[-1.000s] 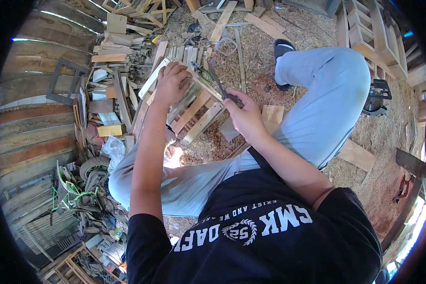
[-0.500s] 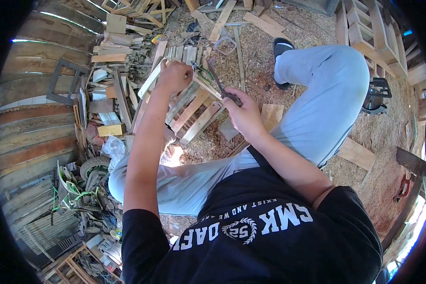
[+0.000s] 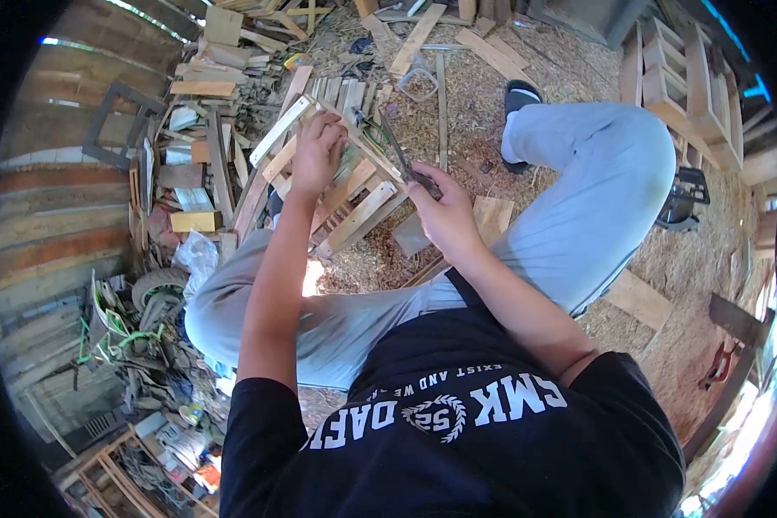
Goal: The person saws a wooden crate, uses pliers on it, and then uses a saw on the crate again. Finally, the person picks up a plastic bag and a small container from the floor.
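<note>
My left hand (image 3: 319, 151) is at the upper end of a slatted wooden frame (image 3: 345, 203), its fingers apart and bent over the wood. Nothing shows in its grasp. A dark hand tool (image 3: 404, 164), long and narrow, is gripped in my right hand (image 3: 440, 207), pointing up and away beside the frame's right corner. The exact kind of tool is unclear. The frame stands between my legs, with pale slats and a light rail on its left side.
Scrap wood (image 3: 224, 173) is piled at the left, near a clear plastic bag (image 3: 200, 257). A clear container (image 3: 419, 85) lies beyond the frame. At the right are a circular saw (image 3: 682, 203) and a wooden rack (image 3: 673, 86). Sawdust covers the floor.
My left hand has opened from a closed, bent pose and now lies lower over the frame. My right hand still holds the tool, almost in the same place. The view has shifted slightly.
</note>
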The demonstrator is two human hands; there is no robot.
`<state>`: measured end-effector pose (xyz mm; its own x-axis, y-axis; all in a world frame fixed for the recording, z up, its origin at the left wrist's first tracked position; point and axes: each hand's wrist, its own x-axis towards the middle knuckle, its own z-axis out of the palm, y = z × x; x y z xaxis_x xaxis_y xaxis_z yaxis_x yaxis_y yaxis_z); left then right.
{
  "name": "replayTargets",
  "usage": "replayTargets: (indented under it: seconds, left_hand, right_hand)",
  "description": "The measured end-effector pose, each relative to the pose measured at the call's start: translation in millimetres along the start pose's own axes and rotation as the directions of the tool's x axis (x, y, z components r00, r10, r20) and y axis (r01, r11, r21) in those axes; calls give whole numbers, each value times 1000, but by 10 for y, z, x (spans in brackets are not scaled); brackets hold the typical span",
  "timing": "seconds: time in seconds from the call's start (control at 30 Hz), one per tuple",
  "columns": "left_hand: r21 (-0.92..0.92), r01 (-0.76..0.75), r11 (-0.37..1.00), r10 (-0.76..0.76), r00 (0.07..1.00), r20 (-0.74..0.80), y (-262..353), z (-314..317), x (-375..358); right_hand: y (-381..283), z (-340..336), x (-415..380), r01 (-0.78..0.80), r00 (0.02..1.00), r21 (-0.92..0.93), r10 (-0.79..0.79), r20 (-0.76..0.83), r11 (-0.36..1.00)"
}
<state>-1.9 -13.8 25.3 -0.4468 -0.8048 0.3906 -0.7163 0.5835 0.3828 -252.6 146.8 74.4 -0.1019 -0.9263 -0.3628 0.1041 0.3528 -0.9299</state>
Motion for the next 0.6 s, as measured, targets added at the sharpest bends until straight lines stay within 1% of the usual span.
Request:
replayTargets:
  seconds: [0.03,0.07,0.13,0.17,0.23,0.27,0.33,0.37,0.43,0.47,0.5,0.53,0.57,0.6]
  left_hand:
    - [2,19,1000,-19,1000,-19,29,16,-26]
    - [25,11,1000,-11,1000,-28,58,35,-45]
    - [80,-24,996,29,998,-53,124,37,-51]
    - [82,2,997,5,997,-79,134,24,-66]
    - [61,78,995,-76,997,-33,128,43,-115]
    - [56,106,993,-102,993,-59,137,67,-149]
    - [193,329,924,-299,939,-169,126,119,-196]
    - [184,356,916,-322,928,-190,149,183,-213]
    - [280,606,744,-466,772,-432,193,338,-238]
    - [256,656,710,-549,743,-383,190,360,-278]
    - [243,668,703,-559,731,-391,193,382,-295]
    - [269,669,693,-552,732,-399,200,403,-301]
    - [295,667,684,-543,736,-405,202,420,-309]
    - [282,675,682,-551,728,-409,223,396,-306]
  right_hand:
    - [8,3,8,66,998,-27,-67,-8,997]
    - [7,-13,-1,72,997,-47,-71,13,996]
    - [-139,-30,-69,-5,999,-50,6,36,999]
    - [-126,-39,-79,3,998,-75,1,59,997]
    - [-94,-84,-92,76,996,-128,-70,50,989]
    - [-126,-120,-122,84,995,-155,-73,74,984]
    - [-320,-143,-195,77,990,-177,-55,128,981]
    - [-391,-155,-228,85,987,-201,-55,150,976]
    - [-549,-168,-291,92,981,-259,-43,187,962]
    - [-690,-170,-335,97,979,-275,-42,199,956]
    - [-872,-161,-392,17,974,-284,48,221,959]
    - [-969,-149,-423,-64,961,-294,138,239,954]
    - [-964,-133,-430,-61,961,-308,139,240,950]
    - [-945,-115,-436,-12,961,-243,78,266,970]
